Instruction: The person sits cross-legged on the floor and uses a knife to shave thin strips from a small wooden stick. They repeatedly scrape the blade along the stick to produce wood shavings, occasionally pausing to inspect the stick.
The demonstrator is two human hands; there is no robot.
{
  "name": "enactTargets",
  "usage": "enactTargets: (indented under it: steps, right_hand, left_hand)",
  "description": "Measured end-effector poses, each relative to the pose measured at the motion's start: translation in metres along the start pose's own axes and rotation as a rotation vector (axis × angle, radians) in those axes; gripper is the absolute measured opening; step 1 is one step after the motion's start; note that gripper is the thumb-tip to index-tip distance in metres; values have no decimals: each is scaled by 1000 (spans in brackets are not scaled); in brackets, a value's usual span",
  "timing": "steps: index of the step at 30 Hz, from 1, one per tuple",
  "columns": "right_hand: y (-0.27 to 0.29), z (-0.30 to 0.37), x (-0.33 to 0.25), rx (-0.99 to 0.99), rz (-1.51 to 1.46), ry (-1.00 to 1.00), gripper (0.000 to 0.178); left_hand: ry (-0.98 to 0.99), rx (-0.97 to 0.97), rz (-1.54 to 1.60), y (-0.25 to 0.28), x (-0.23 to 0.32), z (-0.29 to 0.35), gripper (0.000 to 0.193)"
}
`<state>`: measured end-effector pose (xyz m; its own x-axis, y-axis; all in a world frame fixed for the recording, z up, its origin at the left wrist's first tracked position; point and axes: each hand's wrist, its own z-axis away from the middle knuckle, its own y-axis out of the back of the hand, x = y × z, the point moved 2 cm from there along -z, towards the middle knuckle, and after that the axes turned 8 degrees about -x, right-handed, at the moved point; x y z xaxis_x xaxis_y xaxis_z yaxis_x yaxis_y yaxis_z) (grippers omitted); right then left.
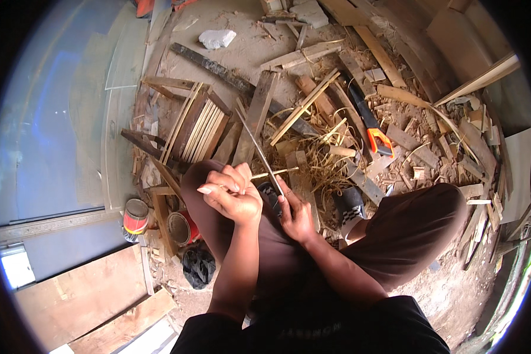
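Though slender, long blade (259,148) in right hand (297,218)

Looks steeply down from the person's head, as the left of two fisheye cameras worn side by side. Takes in the left hand (235,193) and the right hand (295,215) from above and behind, at close range, near the middle of the view. Shows the forearms (237,265) just behind the hands, along with a black shirt (318,333) and bent legs (425,230). Faces forward beyond the hands across the littered floor (248,38), farther off toward the top edge. Spreads wide, from a blue-grey sheet (56,135) well left of the hands to a pale panel (517,174) well to their right.
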<state>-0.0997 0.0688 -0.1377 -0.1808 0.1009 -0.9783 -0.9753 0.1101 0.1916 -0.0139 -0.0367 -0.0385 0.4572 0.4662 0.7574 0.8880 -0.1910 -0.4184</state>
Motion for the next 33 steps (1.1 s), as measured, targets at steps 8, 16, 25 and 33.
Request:
enactTargets:
  steps: [8, 16, 25, 33]
  right_hand:
    - [-4, -1, 74, 29, 79, -228, 45]
    - [-9, 5, 108, 122, -55, -432, 43]
    - [-15, 10, 123, 84, -23, -482, 50]
    - [-15, 15, 136, 24, 67, -555, 49]
  left_hand:
    - [-16, 25, -13, 4, 1, -4, 55]
    - [1, 68, 12, 1, -2, -3, 55]
    - [-23, 93, -29, -8, 0, -5, 55]
    - [-65, 76, -41, -9, -4, -10, 54]
